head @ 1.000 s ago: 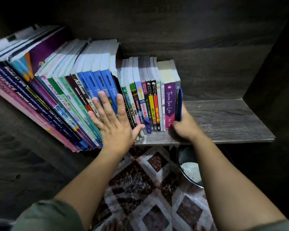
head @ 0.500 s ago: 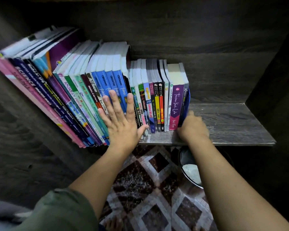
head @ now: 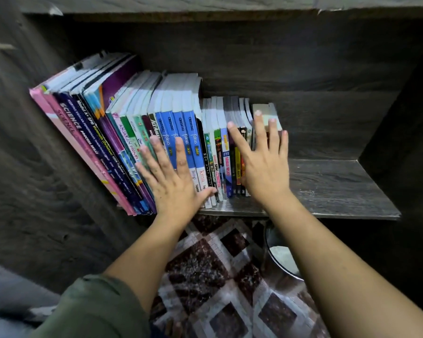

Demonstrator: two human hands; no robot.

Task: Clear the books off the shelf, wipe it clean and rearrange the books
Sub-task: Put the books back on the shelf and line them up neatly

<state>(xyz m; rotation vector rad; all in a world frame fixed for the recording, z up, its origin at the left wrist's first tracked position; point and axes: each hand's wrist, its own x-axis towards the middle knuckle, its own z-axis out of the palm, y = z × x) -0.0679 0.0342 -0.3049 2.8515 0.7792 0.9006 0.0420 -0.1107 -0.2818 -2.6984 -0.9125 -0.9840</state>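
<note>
Two hands (head: 178, 184) (head: 264, 172) now flat on books (head: 132, 113)

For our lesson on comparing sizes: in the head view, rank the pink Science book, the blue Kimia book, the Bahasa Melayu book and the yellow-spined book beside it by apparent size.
1. pink Science book
2. blue Kimia book
3. Bahasa Melayu book and yellow-spined book: they look alike, so unranked.
</note>
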